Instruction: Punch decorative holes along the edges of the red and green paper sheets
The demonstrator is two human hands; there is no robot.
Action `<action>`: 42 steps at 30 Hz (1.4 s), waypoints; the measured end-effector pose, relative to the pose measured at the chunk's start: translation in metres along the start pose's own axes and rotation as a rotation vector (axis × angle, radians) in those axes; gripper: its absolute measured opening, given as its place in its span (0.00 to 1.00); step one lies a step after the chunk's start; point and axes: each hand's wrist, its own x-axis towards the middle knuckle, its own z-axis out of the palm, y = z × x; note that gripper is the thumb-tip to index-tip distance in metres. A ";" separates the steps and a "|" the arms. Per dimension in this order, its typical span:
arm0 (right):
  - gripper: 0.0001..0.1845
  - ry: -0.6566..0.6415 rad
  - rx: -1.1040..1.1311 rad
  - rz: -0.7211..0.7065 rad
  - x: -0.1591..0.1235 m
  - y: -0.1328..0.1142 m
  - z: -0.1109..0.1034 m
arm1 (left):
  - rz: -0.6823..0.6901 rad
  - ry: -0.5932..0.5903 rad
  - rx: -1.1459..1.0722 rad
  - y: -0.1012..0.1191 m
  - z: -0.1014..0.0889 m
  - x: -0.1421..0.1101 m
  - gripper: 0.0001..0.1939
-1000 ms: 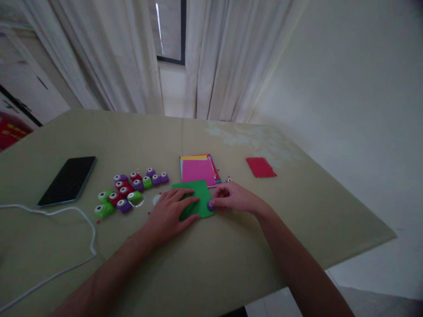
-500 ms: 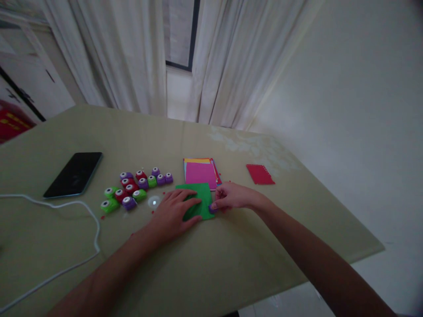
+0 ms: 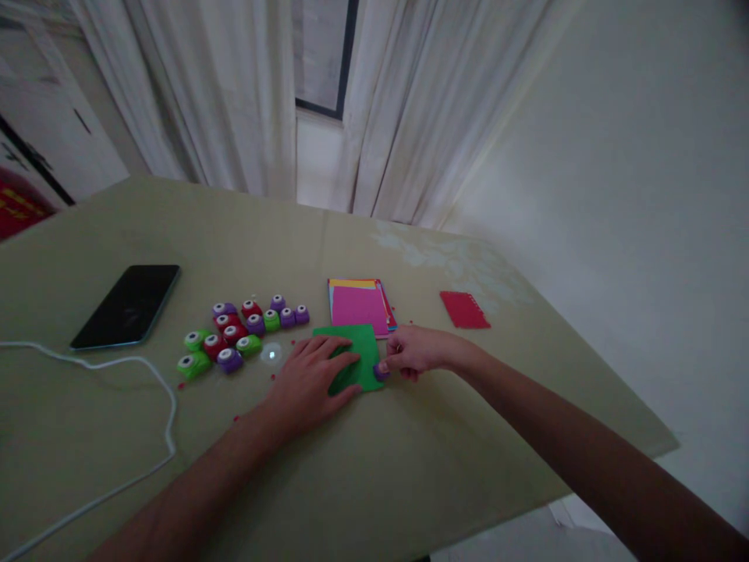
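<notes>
A sheet of green paper [image 3: 366,353] lies on the table before me. My left hand [image 3: 313,382] rests flat on it with the fingers spread, covering its left and lower part. At the paper's right edge sits a small purple craft punch [image 3: 381,373]. My right hand [image 3: 413,351] has its fingers curled and grips this punch, with the thumb on top. How far the paper reaches into the punch is hidden. Just behind the green sheet is a stack of coloured paper [image 3: 360,306], pink on top.
Several craft punches [image 3: 234,333] in green, red and purple stand left of my hands. Beside them lies a clear round piece [image 3: 271,354]. A dark tablet [image 3: 129,306] and a white cable [image 3: 167,406] are farther left. Red paper [image 3: 465,310] with notched edges lies right. Small red scraps dot the table.
The view has shifted slightly. My left hand stays flat on the green paper, and my right hand keeps hold of the purple punch at its right edge, the thumb now more on top.
</notes>
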 end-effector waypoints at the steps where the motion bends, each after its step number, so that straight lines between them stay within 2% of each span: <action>1: 0.20 0.001 -0.040 0.005 0.000 -0.001 -0.001 | 0.002 0.003 -0.002 -0.001 0.001 0.000 0.22; 5: 0.21 -0.002 -0.216 -0.001 -0.001 -0.006 -0.006 | 0.008 0.020 -0.016 -0.002 0.003 -0.001 0.21; 12: 0.21 -0.088 -0.422 -0.092 0.004 -0.010 -0.008 | -0.002 0.022 -0.027 -0.002 0.003 0.000 0.21; 18: 0.23 -0.123 -0.392 -0.149 0.011 -0.008 -0.007 | 0.000 0.016 -0.024 -0.003 0.004 -0.001 0.21; 25: 0.24 -0.092 -0.341 -0.183 0.011 -0.004 -0.006 | 0.008 0.050 -0.024 -0.005 0.006 -0.002 0.20; 32: 0.26 0.084 -0.134 -0.174 -0.001 0.016 0.000 | 0.002 0.031 -0.011 -0.003 0.003 -0.002 0.20; 36: 0.28 0.145 0.045 -0.208 0.002 0.032 0.010 | 0.002 0.010 -0.003 -0.001 0.002 -0.001 0.21; 39: 0.25 0.216 0.183 -0.294 0.008 0.043 0.018 | -0.008 -0.006 0.006 -0.001 0.000 -0.001 0.21; 42: 0.23 0.341 0.348 -0.411 0.010 0.050 0.027 | -0.023 -0.010 0.007 0.000 -0.001 -0.002 0.21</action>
